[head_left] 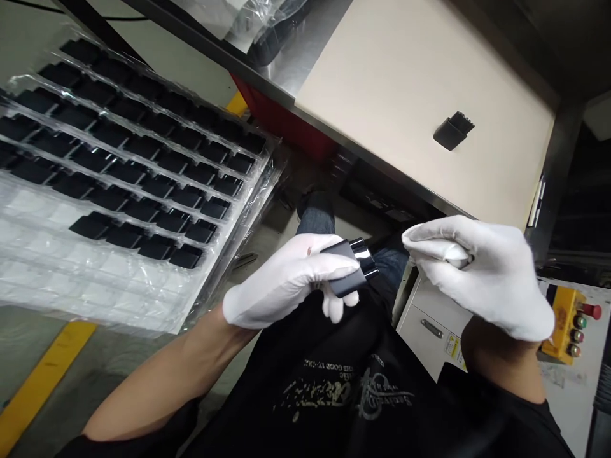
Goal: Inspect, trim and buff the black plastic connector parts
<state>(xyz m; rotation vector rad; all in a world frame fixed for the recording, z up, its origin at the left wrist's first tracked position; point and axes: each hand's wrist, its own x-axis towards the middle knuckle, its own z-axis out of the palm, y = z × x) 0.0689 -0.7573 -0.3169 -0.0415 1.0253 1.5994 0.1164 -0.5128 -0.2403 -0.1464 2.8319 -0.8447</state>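
My left hand (286, 280), in a white glove, grips a black block-shaped part (344, 270) between thumb and fingers. The part has a matt body, and its glossy, ridged end points right. To its right, my gloved right hand (477, 273) is held apart from the part with its fingers closed. Something whitish with a greyish end shows within those fingers, too unclear to name. A similar black part (452, 131) lies on the beige work surface (382, 83), its toothed end toward the upper right.
At left, a clear plastic tray (157, 299) holds rows of black parts (128, 175). A metal table edge (281, 70) runs beside the beige surface, with a plastic bag (267, 19) at the top. A yellow button box (566, 324) sits at lower right, near a grey cabinet (429, 312).
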